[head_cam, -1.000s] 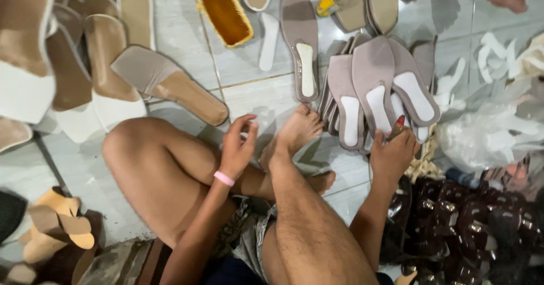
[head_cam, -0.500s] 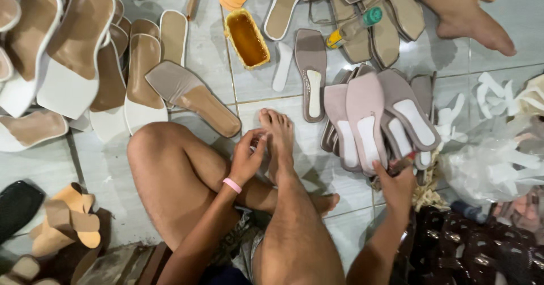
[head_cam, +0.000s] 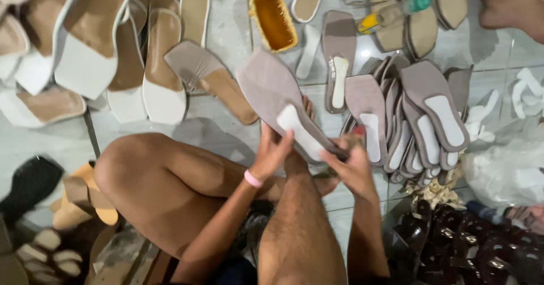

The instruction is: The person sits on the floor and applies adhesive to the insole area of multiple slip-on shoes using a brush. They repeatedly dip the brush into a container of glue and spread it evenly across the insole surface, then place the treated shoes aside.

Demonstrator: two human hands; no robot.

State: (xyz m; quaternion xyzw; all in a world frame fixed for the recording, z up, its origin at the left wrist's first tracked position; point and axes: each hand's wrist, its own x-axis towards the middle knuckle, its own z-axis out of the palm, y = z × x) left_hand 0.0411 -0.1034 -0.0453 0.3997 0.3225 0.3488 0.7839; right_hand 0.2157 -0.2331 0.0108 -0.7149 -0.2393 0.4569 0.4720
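Half a second ago both hands were empty, the left by the foot and the right reaching toward the pile of soles; now a mauve sole (head_cam: 283, 106) is lifted off the floor and held up between them above the shin. The left hand (head_cam: 271, 156), with a pink band at the wrist, has its fingers closed on the near edge of the sole beside the white pad stuck to its heel end. The right hand (head_cam: 352, 163) grips the narrow heel end from the other side; something small and red shows at its fingertips, too small to tell what it is.

The sole is tilted, broad toe end up and to the left, heel end down at the hands, with the padded face turned to the camera. As a judgement, this piece is only just picked up and being looked over or pressed at the pad, so work on it is at its start.

To the right a fanned stack of mauve soles (head_cam: 419, 120) with the same white pads lies on the tiled floor (head_cam: 226, 13), and one more sole (head_cam: 338, 55) lies apart above it. A yellow tray (head_cam: 273, 17) of amber liquid sits further up. Finished white-strapped sandals (head_cam: 113, 64) crowd the left, dark brown soles (head_cam: 470, 245) the lower right.
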